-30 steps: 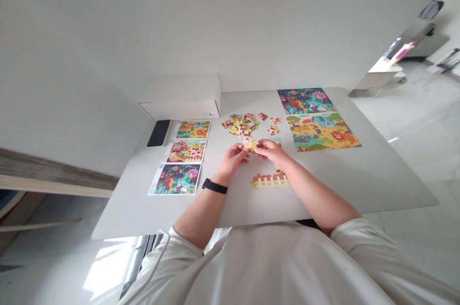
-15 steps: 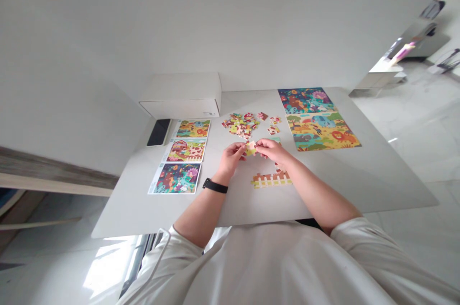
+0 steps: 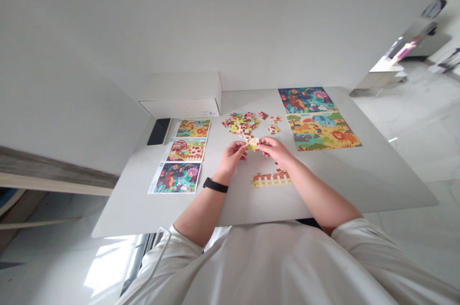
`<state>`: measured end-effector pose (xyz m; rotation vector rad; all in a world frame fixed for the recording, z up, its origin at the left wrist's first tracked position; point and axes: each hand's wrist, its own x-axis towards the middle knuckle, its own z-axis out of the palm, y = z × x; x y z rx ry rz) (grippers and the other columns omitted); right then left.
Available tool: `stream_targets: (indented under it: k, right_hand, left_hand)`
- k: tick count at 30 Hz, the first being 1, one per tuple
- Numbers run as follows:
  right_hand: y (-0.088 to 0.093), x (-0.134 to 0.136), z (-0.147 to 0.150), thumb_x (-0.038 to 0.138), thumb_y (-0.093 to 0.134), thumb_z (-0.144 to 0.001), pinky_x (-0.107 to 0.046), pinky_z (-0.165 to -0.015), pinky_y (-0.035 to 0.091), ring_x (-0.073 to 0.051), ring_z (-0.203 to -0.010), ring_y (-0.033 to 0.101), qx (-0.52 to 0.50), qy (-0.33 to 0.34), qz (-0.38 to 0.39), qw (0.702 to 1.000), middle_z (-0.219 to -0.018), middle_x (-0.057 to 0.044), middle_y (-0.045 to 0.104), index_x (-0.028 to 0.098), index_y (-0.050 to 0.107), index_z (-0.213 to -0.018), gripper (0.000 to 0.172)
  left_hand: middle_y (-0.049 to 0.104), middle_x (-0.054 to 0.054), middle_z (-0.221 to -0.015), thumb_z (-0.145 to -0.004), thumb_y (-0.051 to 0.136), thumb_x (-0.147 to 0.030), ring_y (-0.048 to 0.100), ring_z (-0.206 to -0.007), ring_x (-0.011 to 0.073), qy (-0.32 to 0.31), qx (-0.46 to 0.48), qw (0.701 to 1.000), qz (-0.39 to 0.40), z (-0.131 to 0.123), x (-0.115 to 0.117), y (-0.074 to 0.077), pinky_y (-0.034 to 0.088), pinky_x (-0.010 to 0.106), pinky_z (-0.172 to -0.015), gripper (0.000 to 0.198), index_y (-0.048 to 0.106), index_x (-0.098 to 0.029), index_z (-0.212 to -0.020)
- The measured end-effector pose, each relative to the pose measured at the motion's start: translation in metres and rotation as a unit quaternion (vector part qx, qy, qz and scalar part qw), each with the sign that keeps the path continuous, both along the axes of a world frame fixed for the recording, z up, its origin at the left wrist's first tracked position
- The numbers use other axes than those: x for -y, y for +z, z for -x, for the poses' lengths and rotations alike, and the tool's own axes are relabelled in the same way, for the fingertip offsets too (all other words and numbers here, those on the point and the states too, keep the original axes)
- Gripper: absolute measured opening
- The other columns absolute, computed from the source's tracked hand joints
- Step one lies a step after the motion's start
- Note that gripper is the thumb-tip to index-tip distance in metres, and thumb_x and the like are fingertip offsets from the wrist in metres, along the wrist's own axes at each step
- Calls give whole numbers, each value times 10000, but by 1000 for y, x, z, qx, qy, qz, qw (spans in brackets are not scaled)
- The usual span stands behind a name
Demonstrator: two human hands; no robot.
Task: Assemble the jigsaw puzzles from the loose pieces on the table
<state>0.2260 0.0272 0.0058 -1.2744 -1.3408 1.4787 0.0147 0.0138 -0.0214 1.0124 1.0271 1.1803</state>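
Between my two hands is a small yellow-green puzzle piece (image 3: 252, 144), pinched at both sides. My left hand (image 3: 234, 155), with a black band on its wrist, closes on its left edge. On the right edge, the fingers of my right hand (image 3: 271, 148) are closed. Just beyond the hands lies a heap of loose puzzle pieces (image 3: 241, 124), with a few single pieces (image 3: 273, 129) to its right. Nearer to me, a joined strip with a white fence (image 3: 272, 180) lies flat, its right part hidden by my right forearm.
Three picture sheets (image 3: 186, 149) and a dark phone (image 3: 158, 132) lie on the left of the table (image 3: 323, 185). A white box (image 3: 181, 94) stands at the back left against the wall. Two picture puzzles (image 3: 321, 131) lie at the back right.
The puzzle piece between my hands has shifted slightly right and up, and its tilt has changed. My right hand has moved slightly with it; the fence strip and heap are unmoved.
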Motion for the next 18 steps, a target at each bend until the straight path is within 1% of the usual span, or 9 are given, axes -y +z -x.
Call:
stream_targets:
  k: [11, 13, 16, 18]
  right_hand:
    - [4, 2, 2, 548, 821, -722, -263, -559, 393, -136, -619, 511, -1, 5, 7, 1000, -845, -28, 779, 241, 645, -857, 379]
    - [4, 0, 0, 560, 806, -736, -265, -566, 401, -143, -636, 526, 9, 0, 0, 1000, -839, -27, 769, 239, 666, -876, 378]
    - [3, -4, -7, 588, 780, -758, -276, -593, 420, -160, -658, 545, 31, -15, -9, 999, -779, -11, 720, 232, 715, -950, 409]
    - [2, -7, -12, 608, 756, -788, -289, -616, 433, -169, -664, 550, 49, -14, -23, 998, -742, 5, 675, 230, 746, -1012, 440]
  left_hand:
    - [679, -5, -810, -744, 929, -549, 636, -682, 115, -17, -2, 1000, -9, 1, -2, -4, 549, 234, -605, 515, 676, -189, -1011]
    - [688, -2, -816, -735, 939, -549, 647, -690, 116, -40, -5, 999, -7, 1, -2, -5, 559, 240, -621, 520, 667, -189, -994]
    - [720, 28, -869, -734, 937, -576, 669, -721, 122, -105, -25, 994, 1, -1, -1, -4, 573, 249, -652, 529, 669, -176, -955]
    - [725, 40, -909, -758, 911, -610, 677, -749, 126, -123, -35, 992, 2, -1, 0, -2, 575, 247, -659, 539, 682, -172, -972]
